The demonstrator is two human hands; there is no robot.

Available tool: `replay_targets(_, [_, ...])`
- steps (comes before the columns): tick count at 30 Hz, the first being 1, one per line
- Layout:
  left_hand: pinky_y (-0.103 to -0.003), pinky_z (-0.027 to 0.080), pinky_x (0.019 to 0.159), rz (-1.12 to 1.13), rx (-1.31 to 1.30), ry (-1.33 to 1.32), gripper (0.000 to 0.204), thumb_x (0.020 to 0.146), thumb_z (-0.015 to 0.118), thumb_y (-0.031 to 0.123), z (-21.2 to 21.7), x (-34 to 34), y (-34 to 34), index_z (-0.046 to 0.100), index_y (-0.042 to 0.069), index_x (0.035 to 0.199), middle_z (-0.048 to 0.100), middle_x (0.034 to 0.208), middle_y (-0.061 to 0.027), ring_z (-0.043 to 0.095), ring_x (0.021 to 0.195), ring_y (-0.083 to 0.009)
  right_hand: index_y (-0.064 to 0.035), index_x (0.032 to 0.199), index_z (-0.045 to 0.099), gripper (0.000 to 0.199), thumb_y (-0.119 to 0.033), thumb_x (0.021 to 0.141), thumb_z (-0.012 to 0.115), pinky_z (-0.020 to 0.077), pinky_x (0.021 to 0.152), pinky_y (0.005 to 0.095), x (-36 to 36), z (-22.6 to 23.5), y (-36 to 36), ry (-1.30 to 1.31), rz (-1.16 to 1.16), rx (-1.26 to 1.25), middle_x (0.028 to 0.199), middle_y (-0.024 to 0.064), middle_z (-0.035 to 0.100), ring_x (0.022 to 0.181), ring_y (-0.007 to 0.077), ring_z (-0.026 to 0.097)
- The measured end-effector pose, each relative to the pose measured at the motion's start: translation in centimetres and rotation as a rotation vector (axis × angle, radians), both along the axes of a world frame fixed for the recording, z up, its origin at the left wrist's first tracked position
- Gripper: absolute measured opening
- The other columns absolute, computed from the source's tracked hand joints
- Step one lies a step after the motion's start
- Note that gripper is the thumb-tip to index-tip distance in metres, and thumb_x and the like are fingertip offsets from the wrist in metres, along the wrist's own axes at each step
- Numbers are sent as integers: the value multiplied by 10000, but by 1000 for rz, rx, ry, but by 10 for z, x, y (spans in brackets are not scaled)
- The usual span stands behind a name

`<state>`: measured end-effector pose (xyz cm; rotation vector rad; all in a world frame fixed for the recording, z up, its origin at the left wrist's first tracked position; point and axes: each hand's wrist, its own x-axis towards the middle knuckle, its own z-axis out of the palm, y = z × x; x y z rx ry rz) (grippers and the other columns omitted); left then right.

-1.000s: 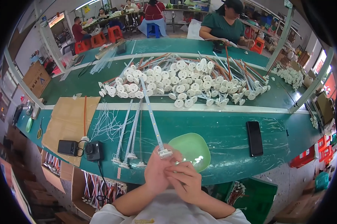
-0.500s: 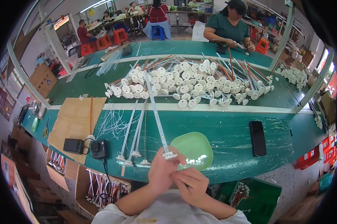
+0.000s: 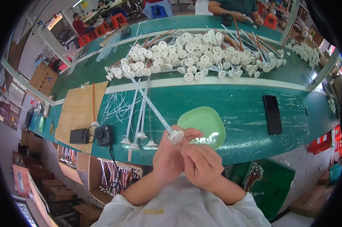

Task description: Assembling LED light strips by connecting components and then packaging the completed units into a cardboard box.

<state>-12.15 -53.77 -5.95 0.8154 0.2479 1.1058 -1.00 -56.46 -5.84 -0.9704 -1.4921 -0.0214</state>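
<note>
My left hand point(image 3: 168, 160) is closed around the base end of a slim LED light strip point(image 3: 154, 109). A white round cap point(image 3: 176, 136) sits at that end, and the strip slants up and to the left over the table. Close against it, my right hand point(image 3: 203, 163) has its fingers pinched together just below the cap; whatever lies between them is hidden. Behind the hands is a light green plate point(image 3: 203, 117) with shiny clear spots on it. Several similar capped strips point(image 3: 142, 118) lie to the left, beside a tangle of thin white wires point(image 3: 116, 104).
A large heap of white-capped strips point(image 3: 193, 55) covers the middle shelf. Left are a cardboard sheet point(image 3: 77, 109) and two black power adapters point(image 3: 104, 135); right, a black phone point(image 3: 272, 114). Filled cartons point(image 3: 95, 178) and a green crate point(image 3: 275, 189) stand below. A co-worker point(image 3: 235, 8) sits opposite.
The view has tipped downward. The held strip now leans further left, its cap turned more toward me. Both hands stay together at the cap end.
</note>
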Motion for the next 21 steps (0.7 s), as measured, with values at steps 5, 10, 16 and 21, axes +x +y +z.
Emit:
replay_targets(5, [-497,234,1147,-4,58,67,415,1066,229,426,-5,0,-5,406,147,1317,490,1367,-186,364,1361,-374,46,888,674,166,101,731,678,510,539,308,-6,-8,3,24,-45,58,771,133,666,620,264,651])
replay_targets(10, [-447,255,1134,78,27,85,383,1060,297,423,-7,3,-12,404,113,1258,455,1392,-229,390,1337,-298,31,907,671,166,74,747,676,504,531,304,-10,-16,3,7,-62,50,804,120,667,617,252,644])
replay_targets(16, [-448,272,1127,63,185,147,398,1062,276,402,-22,2,-10,350,94,1303,415,1426,-239,354,1374,-321,36,934,659,201,59,735,670,499,536,306,-11,-18,-1,-59,-116,45,804,119,654,615,247,632])
replay_targets(21, [-442,320,1097,95,150,202,377,1065,261,376,-22,-1,-16,334,101,1312,375,1452,-244,377,1358,-320,60,918,642,215,68,704,664,491,531,318,-14,-14,-8,-135,-135,28,755,123,625,599,265,611])
